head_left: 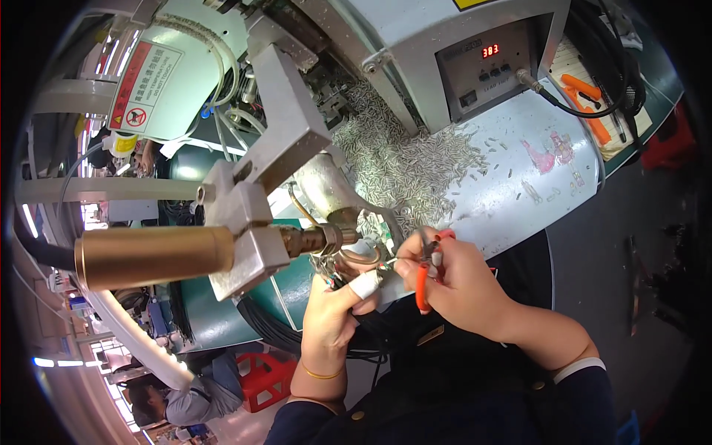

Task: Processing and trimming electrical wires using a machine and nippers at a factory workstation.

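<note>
My right hand (pixel 475 285) is closed around a pair of pliers with orange-red handles (pixel 422 288). Its thumb and forefinger meet near thin wire ends (pixel 391 262), and the plier jaws are mostly hidden by the fingers. My left hand (pixel 326 315), with white tape (pixel 365 285) on its thumb, pinches a cable end whose small coloured wires fan out toward the right hand. Both hands are close together, just below the tip of a soldering head with a brass-coloured cylinder (pixel 156 258).
A grey machine arm (pixel 285 141) reaches over the left hand. Loose metal pins (pixel 400 159) heap on the white worktop (pixel 512 200). Behind stands a control box (pixel 493 67) with a lit display. Orange-handled tools (pixel 581 87) lie at right. Black cables (pixel 271 326) hang left; a person (pixel 204 400) sits by a red stool (pixel 259 382).
</note>
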